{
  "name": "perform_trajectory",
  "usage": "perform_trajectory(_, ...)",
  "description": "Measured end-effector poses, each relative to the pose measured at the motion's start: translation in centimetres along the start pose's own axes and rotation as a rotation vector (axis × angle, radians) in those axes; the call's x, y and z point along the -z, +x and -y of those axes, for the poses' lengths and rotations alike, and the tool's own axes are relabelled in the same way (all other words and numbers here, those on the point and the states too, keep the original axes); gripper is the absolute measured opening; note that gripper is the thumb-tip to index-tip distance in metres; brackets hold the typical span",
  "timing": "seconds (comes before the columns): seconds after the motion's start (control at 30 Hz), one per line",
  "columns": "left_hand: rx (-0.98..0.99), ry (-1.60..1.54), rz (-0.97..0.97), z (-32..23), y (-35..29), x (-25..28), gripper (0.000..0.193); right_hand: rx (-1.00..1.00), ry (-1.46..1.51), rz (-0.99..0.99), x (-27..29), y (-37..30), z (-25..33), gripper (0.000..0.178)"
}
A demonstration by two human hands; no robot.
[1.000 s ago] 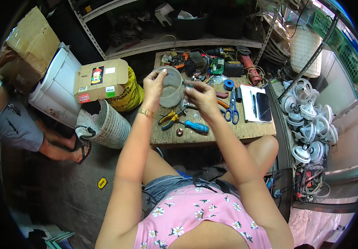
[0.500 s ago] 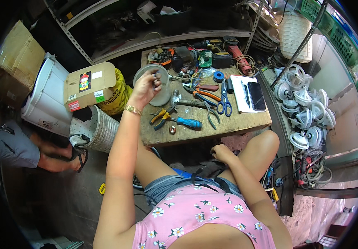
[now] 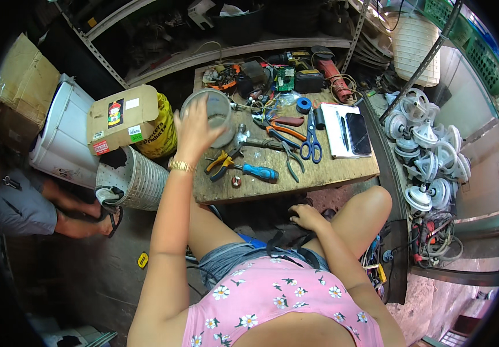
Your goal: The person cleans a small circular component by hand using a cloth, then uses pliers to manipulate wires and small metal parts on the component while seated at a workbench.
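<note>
My left hand (image 3: 199, 132), a gold band on its wrist, is raised at the near-left side of a round translucent tub (image 3: 220, 107). Its fingers are spread, slightly blurred, and nothing shows in them; whether they touch the tub I cannot tell. Low by my right thigh, in front of the table, my right hand (image 3: 306, 216) hangs with loosely stretched fingers and no held thing visible. On the wooden table (image 3: 330, 173) nearest the left hand lie a hammer (image 3: 240, 137), yellow-and-black pliers (image 3: 222, 165), a blue-handled screwdriver (image 3: 259, 172) and a small reddish-brown piece (image 3: 236, 181).
Blue scissors (image 3: 312, 139), more pliers (image 3: 293, 162), a notebook (image 3: 334, 130) and a phone (image 3: 358, 134) lie to the right. Farther back are a red grinder (image 3: 333, 78) and a green circuit board (image 3: 285, 80). Left stand a cardboard box (image 3: 122, 115), a perforated basket (image 3: 139, 182) and another person's legs (image 3: 76, 214).
My left hand has dropped slightly, and its curled fingers have spread. My right hand's fingers have loosened and straightened in nearly the same place. The tools have not moved.
</note>
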State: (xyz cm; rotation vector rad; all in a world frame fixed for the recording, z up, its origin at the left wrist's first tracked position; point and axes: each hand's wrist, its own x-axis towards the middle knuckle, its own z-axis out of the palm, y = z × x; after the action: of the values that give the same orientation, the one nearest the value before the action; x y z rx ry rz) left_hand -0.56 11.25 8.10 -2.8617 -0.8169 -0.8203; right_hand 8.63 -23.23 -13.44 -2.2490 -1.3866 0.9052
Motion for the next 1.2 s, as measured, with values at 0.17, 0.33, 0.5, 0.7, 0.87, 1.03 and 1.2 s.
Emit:
perform_trajectory(0.17, -0.127, -0.072, 0.147, 6.2, -5.2, 1.0, 0.03, 0.037, -0.029, 0.014, 0.9, 0.6, 0.4, 0.036)
perform_trajectory(0.33, -0.173, -0.145, 0.129, 9.7, -5.5, 2.0, 0.027, 0.051, -0.019, -0.014, 0.9, 1.2, 1.4, 0.036)
perform_trajectory(0.5, -0.159, -0.221, 0.082, 8.9, -4.4, -0.7, 0.027, 0.089, -0.032, -0.074, 0.8, 1.2, 2.3, 0.036)
perform_trajectory(0.7, -0.114, -0.062, -0.26, 5.0, -5.2, -0.4, 0.038, 0.054, -0.02, -0.095, 2.4, 0.0, 3.7, 0.034)
perform_trajectory(0.87, 0.154, -0.274, -0.364, 2.7, -11.7, -3.7, 0.035, 0.094, -0.032, -0.183, 2.7, -0.4, 4.8, 0.031)
perform_trajectory(1.03, 0.251, -0.555, -0.088, -0.4, -18.5, -8.2, 0.031, 0.266, -0.064, -0.422, 2.8, 2.2, 9.0, 0.029)
perform_trajectory(1.2, 0.294, -0.326, 0.073, -4.1, -17.9, -8.3, 0.041, 0.28, -0.244, -0.736, 5.4, 6.7, 12.8, 0.03)
